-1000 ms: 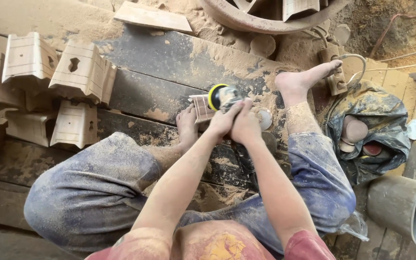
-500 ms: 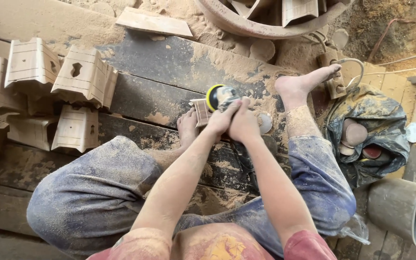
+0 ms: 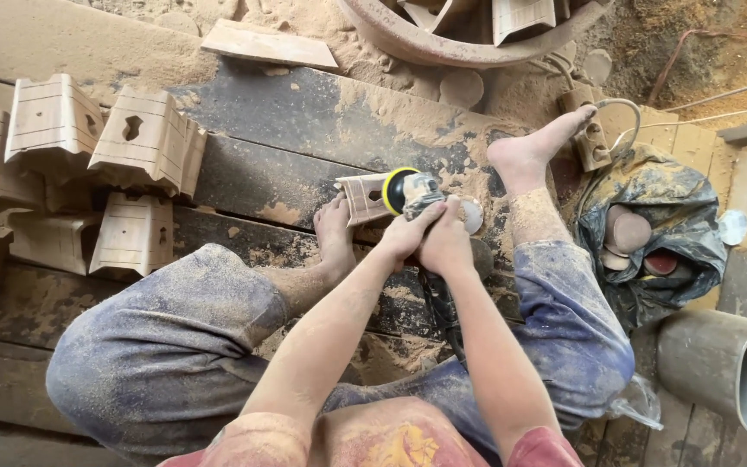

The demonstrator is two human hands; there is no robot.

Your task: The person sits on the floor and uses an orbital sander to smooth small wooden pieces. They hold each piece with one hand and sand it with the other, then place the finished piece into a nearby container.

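Fingers of both hands clamp a sander against a small carved wood block

Fingers (image 3: 415, 221) of the left hand (image 3: 408, 233) curl tight around the body of a hand-held sander (image 3: 410, 192) with a yellow-rimmed disc; the right hand (image 3: 448, 242) wraps the same tool just beside it, so both hands are closed on the sander. The disc presses sideways against a pale carved wood block (image 3: 365, 197), which lies on dark floor planks (image 3: 304, 130) just ahead of the left foot (image 3: 335, 233); whether the toes touch it cannot be told. The right foot (image 3: 533, 147) rests farther out in sawdust.

To sand well here, the judgement is to keep the disc flat to the block's face, use light even pressure, and brace the block so that it cannot skid. The dark cable (image 3: 443, 311) trailing under the wrists should stay away from the disc and the bare feet.

Farther left, more carved blocks (image 3: 97, 138) of the same kind are heaped together. To the right, a dusty bag (image 3: 659, 199) holds round sanding discs (image 3: 628, 232), beside a grey pipe (image 3: 724, 367). A rusty metal rim (image 3: 469, 47) lies at the top.
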